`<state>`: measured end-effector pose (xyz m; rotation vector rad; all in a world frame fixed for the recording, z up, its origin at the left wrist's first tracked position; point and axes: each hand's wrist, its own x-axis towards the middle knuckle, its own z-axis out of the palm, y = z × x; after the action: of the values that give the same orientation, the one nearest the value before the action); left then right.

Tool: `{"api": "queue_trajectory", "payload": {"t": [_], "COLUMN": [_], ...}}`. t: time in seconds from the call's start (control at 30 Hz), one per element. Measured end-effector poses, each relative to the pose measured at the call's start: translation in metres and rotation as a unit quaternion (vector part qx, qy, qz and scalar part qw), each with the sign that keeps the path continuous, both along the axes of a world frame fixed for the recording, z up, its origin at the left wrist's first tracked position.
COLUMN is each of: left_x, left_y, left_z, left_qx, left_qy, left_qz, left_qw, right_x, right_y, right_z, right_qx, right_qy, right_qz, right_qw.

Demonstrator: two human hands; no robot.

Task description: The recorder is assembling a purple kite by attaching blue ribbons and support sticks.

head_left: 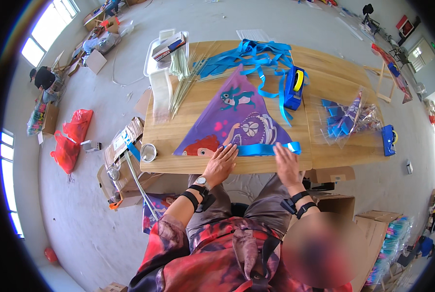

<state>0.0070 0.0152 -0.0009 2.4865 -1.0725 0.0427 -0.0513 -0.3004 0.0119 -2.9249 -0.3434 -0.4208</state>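
A purple triangular printed cloth [227, 114] lies on the wooden table with its point away from me and its long edge along the near side. On that near edge a blue ribbon [259, 150] runs to the right-hand corner. My left hand [220, 163] lies flat with fingers stretched out, over the cloth edge and the ribbon's left end. My right hand [287, 165] rests on the ribbon close to its right end, fingers extended and fairly close together; what lies beneath them is hidden.
Tangled blue ribbons [256, 51] lie beyond the cloth, beside thin pale sticks [183, 92]. A blue tape dispenser [293, 90] stands right of them. Plastic-wrapped folded cloths [346, 117] and another dispenser [388, 140] sit farther right. A round container [149, 153] is at the near left corner.
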Motion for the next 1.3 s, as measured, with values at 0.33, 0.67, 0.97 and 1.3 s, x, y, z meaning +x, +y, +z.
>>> {"api": "queue_trajectory", "payload": {"t": [0.33,0.67,0.97,1.3], "left_x": [0.009,0.015,0.007,-0.015], "left_y": [0.011,0.01,0.0,-0.006], "left_z": [-0.001,-0.001,-0.012,-0.004], "left_qx": [0.041,0.171,0.062,-0.024], "left_qy": [-0.027,-0.162,-0.158,-0.054], "left_qz": [-0.021,-0.034,0.041,0.111], "left_qw": [0.999,0.971,0.985,0.992], "right_x": [0.014,0.015,0.022,0.022], "right_y": [0.065,0.07,0.083,0.062], "right_z": [-0.015,-0.018,-0.029,-0.001], "right_qx": [0.001,0.024,0.075,-0.01], "right_qy": [0.125,0.108,0.004,0.018], "right_qz": [0.052,0.048,-0.013,0.07], "right_qw": [0.991,0.993,0.997,0.997]}}
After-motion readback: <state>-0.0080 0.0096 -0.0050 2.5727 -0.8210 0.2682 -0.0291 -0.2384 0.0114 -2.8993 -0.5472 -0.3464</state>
